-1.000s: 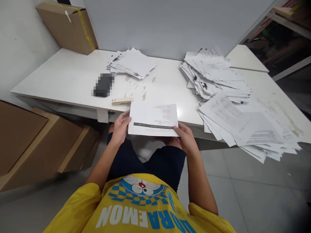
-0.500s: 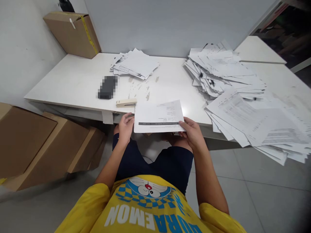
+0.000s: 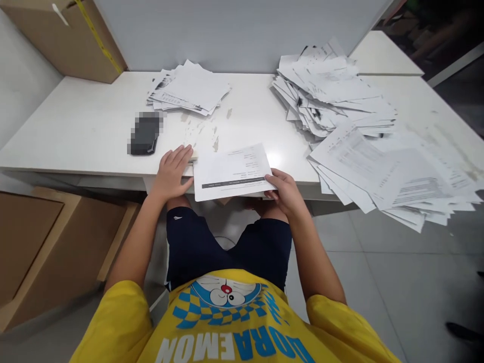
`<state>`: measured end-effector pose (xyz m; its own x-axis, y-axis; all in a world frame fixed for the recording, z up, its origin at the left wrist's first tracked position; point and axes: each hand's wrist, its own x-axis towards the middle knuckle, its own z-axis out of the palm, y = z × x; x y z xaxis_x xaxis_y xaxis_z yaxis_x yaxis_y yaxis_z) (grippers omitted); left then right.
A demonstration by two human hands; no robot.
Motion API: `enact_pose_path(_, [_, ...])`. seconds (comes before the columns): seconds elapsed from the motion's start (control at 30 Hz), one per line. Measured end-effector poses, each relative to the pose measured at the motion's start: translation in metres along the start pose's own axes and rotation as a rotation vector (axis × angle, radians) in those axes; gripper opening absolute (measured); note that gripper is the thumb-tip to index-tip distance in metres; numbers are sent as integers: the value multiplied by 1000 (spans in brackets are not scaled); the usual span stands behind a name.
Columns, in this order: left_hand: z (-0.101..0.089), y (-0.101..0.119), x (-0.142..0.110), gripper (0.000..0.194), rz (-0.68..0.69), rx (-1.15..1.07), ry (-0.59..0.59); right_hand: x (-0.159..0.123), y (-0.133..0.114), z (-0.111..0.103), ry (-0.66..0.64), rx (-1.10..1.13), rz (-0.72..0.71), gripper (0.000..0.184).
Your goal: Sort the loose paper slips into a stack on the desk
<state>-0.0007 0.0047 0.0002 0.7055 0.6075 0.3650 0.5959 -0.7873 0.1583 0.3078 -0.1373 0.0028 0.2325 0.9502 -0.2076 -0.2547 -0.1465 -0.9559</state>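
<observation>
The right hand (image 3: 285, 194) is pinching the near right corner of a white printed paper sheet with a dark band (image 3: 230, 171), which is lying over the front edge of the white desk (image 3: 83, 131). Left of this sheet, the left hand (image 3: 172, 171) is resting flat and open on a beige stapler (image 3: 193, 155), mostly hidden under its fingers. As I judge, much work is remaining: a large loose heap of papers (image 3: 363, 146) is lying right of the sheet, a smaller stack (image 3: 189, 88) behind it.
</observation>
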Motion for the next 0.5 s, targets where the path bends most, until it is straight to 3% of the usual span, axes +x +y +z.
enact_pose_path(0.1, [10,-3,-1,76,-16,-9,29,2,1,3,-20,33,12,28])
enact_pose_path(0.33, [36,-9,5,46,-214,-243,230,6,1,10,-21,-23,-10,42])
enact_pose_path(0.5, [38,-11,4,42,-251,-324,205,6,4,11,11,-58,-45,54])
